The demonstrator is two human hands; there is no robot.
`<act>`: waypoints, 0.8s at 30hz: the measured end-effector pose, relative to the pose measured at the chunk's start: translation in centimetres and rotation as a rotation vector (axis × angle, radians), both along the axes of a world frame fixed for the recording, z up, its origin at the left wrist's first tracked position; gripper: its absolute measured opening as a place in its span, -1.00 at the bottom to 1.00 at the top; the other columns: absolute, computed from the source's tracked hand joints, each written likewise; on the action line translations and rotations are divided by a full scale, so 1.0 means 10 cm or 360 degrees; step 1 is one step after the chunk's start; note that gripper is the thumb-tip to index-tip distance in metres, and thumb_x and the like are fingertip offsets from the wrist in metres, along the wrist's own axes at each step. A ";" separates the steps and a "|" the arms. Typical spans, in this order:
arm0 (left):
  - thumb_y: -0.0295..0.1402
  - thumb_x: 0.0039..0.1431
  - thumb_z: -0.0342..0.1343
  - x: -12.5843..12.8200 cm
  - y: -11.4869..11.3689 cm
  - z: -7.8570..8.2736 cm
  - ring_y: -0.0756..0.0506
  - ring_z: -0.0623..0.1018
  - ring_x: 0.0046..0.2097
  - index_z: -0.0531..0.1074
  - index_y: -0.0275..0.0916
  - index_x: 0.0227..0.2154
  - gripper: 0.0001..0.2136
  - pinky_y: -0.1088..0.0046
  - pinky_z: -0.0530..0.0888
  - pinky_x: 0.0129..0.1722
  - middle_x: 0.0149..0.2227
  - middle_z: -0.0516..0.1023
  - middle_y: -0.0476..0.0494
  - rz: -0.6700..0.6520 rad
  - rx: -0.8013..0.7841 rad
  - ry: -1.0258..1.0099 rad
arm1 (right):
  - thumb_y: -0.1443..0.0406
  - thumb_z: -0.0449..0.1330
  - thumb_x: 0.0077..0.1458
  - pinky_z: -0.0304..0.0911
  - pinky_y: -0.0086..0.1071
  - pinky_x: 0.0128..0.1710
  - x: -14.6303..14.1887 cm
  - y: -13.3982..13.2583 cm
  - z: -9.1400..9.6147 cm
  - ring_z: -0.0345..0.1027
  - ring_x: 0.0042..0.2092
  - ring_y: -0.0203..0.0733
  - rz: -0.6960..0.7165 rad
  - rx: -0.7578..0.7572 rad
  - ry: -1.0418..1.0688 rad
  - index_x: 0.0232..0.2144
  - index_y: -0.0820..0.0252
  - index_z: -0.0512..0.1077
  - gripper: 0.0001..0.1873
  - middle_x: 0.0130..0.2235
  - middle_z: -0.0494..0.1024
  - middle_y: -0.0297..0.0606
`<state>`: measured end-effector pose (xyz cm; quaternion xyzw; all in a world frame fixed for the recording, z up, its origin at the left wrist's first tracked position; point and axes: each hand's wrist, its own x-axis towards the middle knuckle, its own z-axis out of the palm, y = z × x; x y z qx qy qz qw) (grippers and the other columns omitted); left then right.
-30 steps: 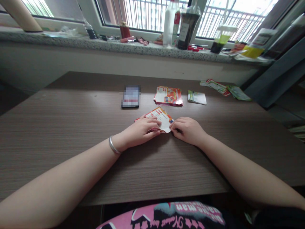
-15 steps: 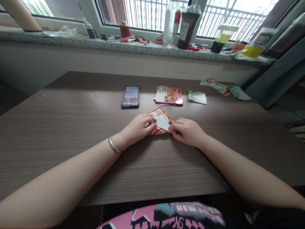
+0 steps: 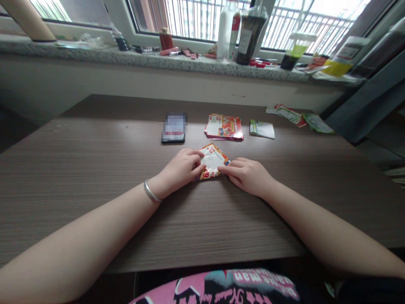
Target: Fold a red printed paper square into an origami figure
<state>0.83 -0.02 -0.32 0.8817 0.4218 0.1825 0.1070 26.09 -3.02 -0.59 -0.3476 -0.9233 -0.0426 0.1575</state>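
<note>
A red, white and yellow printed leaflet (image 3: 214, 159) lies partly folded on the brown wooden table (image 3: 95, 169). My left hand (image 3: 182, 169), with a silver bangle on the wrist, has its fingers curled over the leaflet's left side. From the right, my right hand (image 3: 247, 174) presses the leaflet's lower edge with its fingertips drawn together. Both hands touch the paper and rest on the table.
A dark phone (image 3: 173, 127) lies beyond my hands. Beside it are a stack of red leaflets (image 3: 224, 126), a small green-edged stack (image 3: 262, 128) and loose leaflets (image 3: 297, 116) at the far right. Bottles and cups (image 3: 247, 33) stand on the stone windowsill.
The leaflet's left part was folded inward, so it looks smaller. My left hand curled over it and my right fingers slid left along its lower edge.
</note>
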 end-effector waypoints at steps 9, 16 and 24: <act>-0.32 0.25 0.09 -0.03 0.01 0.00 -0.20 0.48 0.01 0.49 -0.32 -0.34 -0.83 0.20 0.41 0.08 -0.02 0.53 -0.25 -0.0060 0.0104 0.0162 | 0.32 0.02 0.28 0.27 -0.31 -0.20 -0.02 0.03 -0.01 0.33 -0.22 -0.16 0.0063 -0.0003 -0.0028 -0.03 0.14 0.49 -0.69 -0.23 0.54 -0.19; -0.35 0.24 0.11 -0.02 0.04 0.00 -0.19 0.49 -0.05 0.48 -0.35 -0.19 -0.82 0.24 0.44 0.02 -0.07 0.53 -0.28 -0.0026 0.0199 0.0296 | 0.33 0.01 0.29 0.28 -0.28 -0.18 -0.05 0.02 0.00 0.30 -0.19 -0.12 0.0081 0.0037 -0.0118 -0.04 0.21 0.50 -0.68 -0.20 0.52 -0.11; -0.31 0.25 0.10 -0.01 0.04 0.01 -0.18 0.50 -0.09 0.49 -0.31 -0.25 -0.83 0.27 0.44 -0.04 -0.12 0.55 -0.22 -0.0012 0.0176 0.0293 | 0.34 -0.01 0.30 0.28 -0.28 -0.18 -0.04 0.01 0.00 0.30 -0.18 -0.12 0.0072 0.0020 -0.0120 0.13 0.22 0.36 -0.60 -0.11 0.56 -0.13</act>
